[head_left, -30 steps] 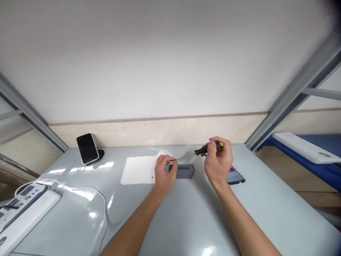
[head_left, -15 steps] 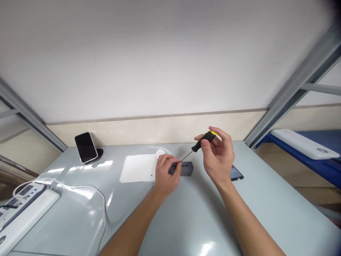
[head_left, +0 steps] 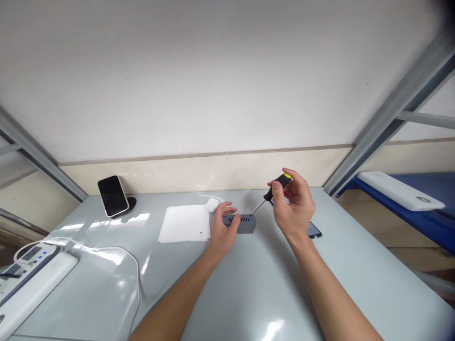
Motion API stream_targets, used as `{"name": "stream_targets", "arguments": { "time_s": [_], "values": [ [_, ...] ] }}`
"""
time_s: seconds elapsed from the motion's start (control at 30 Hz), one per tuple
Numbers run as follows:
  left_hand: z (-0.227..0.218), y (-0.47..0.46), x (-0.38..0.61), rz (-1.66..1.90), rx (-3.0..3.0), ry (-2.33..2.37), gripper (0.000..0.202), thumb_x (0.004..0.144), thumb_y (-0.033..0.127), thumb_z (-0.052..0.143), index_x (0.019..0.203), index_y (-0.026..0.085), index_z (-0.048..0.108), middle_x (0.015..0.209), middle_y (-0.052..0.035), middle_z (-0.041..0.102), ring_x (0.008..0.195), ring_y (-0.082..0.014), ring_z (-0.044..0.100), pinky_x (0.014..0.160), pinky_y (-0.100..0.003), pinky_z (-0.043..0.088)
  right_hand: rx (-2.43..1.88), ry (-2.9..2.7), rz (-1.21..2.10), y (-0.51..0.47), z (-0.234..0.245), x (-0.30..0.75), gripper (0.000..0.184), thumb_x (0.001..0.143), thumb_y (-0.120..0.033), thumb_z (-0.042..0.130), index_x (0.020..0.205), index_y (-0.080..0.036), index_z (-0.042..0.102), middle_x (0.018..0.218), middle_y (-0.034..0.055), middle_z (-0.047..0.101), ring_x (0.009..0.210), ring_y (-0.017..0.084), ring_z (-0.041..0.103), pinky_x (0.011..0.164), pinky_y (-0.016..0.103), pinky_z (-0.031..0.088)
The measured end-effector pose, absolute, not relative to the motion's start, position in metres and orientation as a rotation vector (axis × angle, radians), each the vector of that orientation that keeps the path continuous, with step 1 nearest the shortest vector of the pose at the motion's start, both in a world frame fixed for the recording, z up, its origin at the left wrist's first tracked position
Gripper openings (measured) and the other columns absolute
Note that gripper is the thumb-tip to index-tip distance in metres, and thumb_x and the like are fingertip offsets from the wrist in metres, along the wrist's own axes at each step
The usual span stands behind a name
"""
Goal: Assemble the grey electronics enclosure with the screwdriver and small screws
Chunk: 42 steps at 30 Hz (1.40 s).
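Observation:
My left hand (head_left: 224, 227) grips the left part of a dark grey slotted box (head_left: 246, 226), which rests on the table. Its thumb lies along the near side and its fingers reach over the far side. My right hand (head_left: 295, 203) is closed around the black and yellow handle of a screwdriver (head_left: 277, 185). The shaft slants down to the left, and its tip meets the top of the box near the right end. Whether a screw sits under the tip is too small to tell. To the left, white paper sheets (head_left: 185, 223) lie flat with tiny dark bits on them.
A white earbud case (head_left: 212, 204) sits by the paper's far corner. Behind my right hand lies a tablet or phone (head_left: 314, 231). At left are a phone on a stand (head_left: 113, 196), a power strip (head_left: 30, 263) and a white cable (head_left: 137, 265). A wall closes off the back.
The screwdriver tip has moved right, from beside my left fingers to the right end of the box. My left fingers have loosened from a pinch to a wider hold on the box.

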<state>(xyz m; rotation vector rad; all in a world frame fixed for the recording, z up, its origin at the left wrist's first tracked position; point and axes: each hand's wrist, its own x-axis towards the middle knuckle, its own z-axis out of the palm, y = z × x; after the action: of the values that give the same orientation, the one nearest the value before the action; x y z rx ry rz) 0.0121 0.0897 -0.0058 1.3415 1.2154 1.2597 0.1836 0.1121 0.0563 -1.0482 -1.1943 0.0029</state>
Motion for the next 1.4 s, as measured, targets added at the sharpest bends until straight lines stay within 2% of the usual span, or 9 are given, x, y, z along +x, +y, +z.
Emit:
{"name": "stream_targets", "arguments": {
  "time_s": [0.37, 0.6, 0.7, 0.77, 0.9, 1.0, 1.13, 1.27, 1.4],
  "values": [
    [-0.009, 0.092, 0.012, 1.316, 1.364, 1.14, 0.023, 0.1, 0.03, 0.061, 0.122, 0.024, 0.063, 0.118, -0.0076, 0.072, 0.118, -0.0223, 0.066, 0.101, -0.036, 0.049, -1.081, -1.199, 0.047, 0.112, 0.053, 0.182, 0.037, 0.098, -0.042, 0.071, 0.13, -0.025, 0.067, 0.097, 0.0056, 0.076, 0.077, 0.02, 0.072, 0.068, 0.037, 0.059],
    [-0.005, 0.09, 0.014, 1.317, 1.349, 1.136, 0.02, 0.098, 0.032, 0.063, 0.116, 0.024, 0.065, 0.114, -0.0072, 0.071, 0.113, -0.022, 0.066, 0.099, -0.035, 0.05, -0.784, -1.285, 0.592, 0.107, 0.073, 0.181, 0.031, 0.097, -0.042, 0.073, 0.12, -0.031, 0.055, 0.106, 0.0046, 0.077, 0.104, 0.023, 0.076, 0.09, 0.043, 0.061],
    [-0.005, 0.09, 0.015, 1.326, 1.351, 1.13, 0.017, 0.099, 0.032, 0.06, 0.113, 0.023, 0.065, 0.112, -0.007, 0.07, 0.11, -0.021, 0.066, 0.099, -0.034, 0.05, -0.686, -1.231, 0.778, 0.109, 0.074, 0.18, 0.036, 0.094, -0.04, 0.079, 0.114, -0.034, 0.051, 0.093, -0.0029, 0.071, 0.081, 0.016, 0.071, 0.076, 0.035, 0.058],
    [-0.006, 0.09, 0.015, 1.336, 1.348, 1.129, 0.015, 0.101, 0.033, 0.058, 0.11, 0.023, 0.065, 0.111, -0.0068, 0.069, 0.106, -0.0203, 0.066, 0.097, -0.034, 0.05, -0.715, -1.187, 0.802, 0.11, 0.072, 0.177, 0.035, 0.095, -0.042, 0.078, 0.12, -0.036, 0.053, 0.081, -0.0064, 0.06, 0.063, 0.012, 0.057, 0.062, 0.028, 0.05],
    [-0.006, 0.09, 0.016, 1.338, 1.348, 1.143, 0.018, 0.101, 0.037, 0.057, 0.107, 0.023, 0.065, 0.106, -0.0061, 0.069, 0.1, -0.0203, 0.065, 0.092, -0.033, 0.051, -0.726, -1.133, 0.815, 0.108, 0.076, 0.169, 0.035, 0.106, -0.059, 0.054, 0.133, -0.037, 0.058, 0.078, -0.0037, 0.051, 0.059, 0.014, 0.049, 0.059, 0.03, 0.048],
    [-0.006, 0.09, 0.016, 1.331, 1.346, 1.156, 0.017, 0.1, 0.037, 0.058, 0.106, 0.023, 0.065, 0.103, -0.0054, 0.068, 0.096, -0.0202, 0.064, 0.09, -0.033, 0.051, -0.718, -1.205, 0.894, 0.104, 0.083, 0.166, 0.037, 0.107, -0.063, 0.047, 0.122, -0.034, 0.065, 0.092, 0.0017, 0.062, 0.072, 0.016, 0.062, 0.069, 0.033, 0.055],
    [-0.008, 0.091, 0.017, 1.325, 1.36, 1.154, 0.015, 0.101, 0.036, 0.056, 0.104, 0.023, 0.064, 0.102, -0.0046, 0.068, 0.091, -0.0191, 0.063, 0.085, -0.032, 0.051, -0.722, -1.312, 0.934, 0.101, 0.092, 0.165, 0.029, 0.102, -0.058, 0.063, 0.111, -0.031, 0.069, 0.126, 0.0059, 0.067, 0.101, 0.021, 0.07, 0.09, 0.038, 0.056],
    [-0.007, 0.09, 0.016, 1.313, 1.371, 1.168, 0.014, 0.101, 0.035, 0.056, 0.101, 0.023, 0.064, 0.099, -0.0038, 0.067, 0.089, -0.0188, 0.062, 0.084, -0.031, 0.051, -0.648, -1.271, 1.163, 0.106, 0.099, 0.165, 0.032, 0.094, -0.057, 0.072, 0.102, -0.026, 0.071, 0.082, 0.0017, 0.058, 0.07, 0.017, 0.055, 0.065, 0.034, 0.047],
    [-0.004, 0.09, 0.015, 1.326, 1.394, 1.164, 0.015, 0.1, 0.035, 0.056, 0.098, 0.022, 0.064, 0.093, -0.0025, 0.064, 0.085, -0.0181, 0.06, 0.081, -0.031, 0.05, -0.599, -1.068, 1.247, 0.121, 0.103, 0.171, 0.031, 0.085, -0.053, 0.076, 0.1, -0.03, 0.063, 0.068, -0.0045, 0.038, 0.054, 0.014, 0.031, 0.051, 0.03, 0.03]
  ]
}}
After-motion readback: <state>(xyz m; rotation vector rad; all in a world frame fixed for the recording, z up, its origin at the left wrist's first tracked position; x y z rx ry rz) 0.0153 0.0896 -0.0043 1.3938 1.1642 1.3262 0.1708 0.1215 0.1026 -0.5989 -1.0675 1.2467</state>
